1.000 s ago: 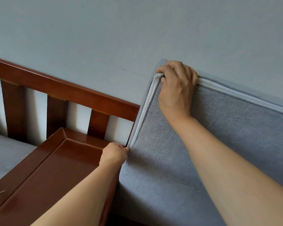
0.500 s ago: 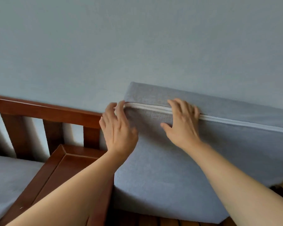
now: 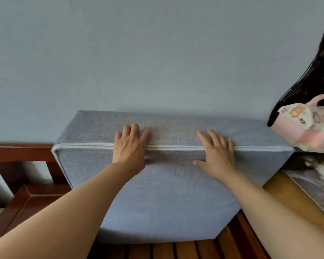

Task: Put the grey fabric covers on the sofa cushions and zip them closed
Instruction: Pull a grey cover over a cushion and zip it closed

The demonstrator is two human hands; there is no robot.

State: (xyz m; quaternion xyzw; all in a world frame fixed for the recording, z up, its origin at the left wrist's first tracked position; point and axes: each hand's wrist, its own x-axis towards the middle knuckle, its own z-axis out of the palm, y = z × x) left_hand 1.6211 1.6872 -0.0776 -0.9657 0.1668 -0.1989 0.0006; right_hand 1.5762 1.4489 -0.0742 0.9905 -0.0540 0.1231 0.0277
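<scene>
Two flat hands, left hand (image 3: 130, 146) and right hand (image 3: 216, 151), press outstretched fingers on one covered cushion (image 3: 157, 193) standing beneath them on the wooden sofa frame (image 3: 26, 195). Its one white zipper seam (image 3: 172, 147), running under both palms, looks closed, so this cover seems finished; next, probably settling it into place.

We press our left hand (image 3: 129, 147) and right hand (image 3: 216, 153) flat, fingers straight, on the top edge of the upright grey-covered cushion (image 3: 163, 193), across its white piping (image 3: 82, 145).
</scene>
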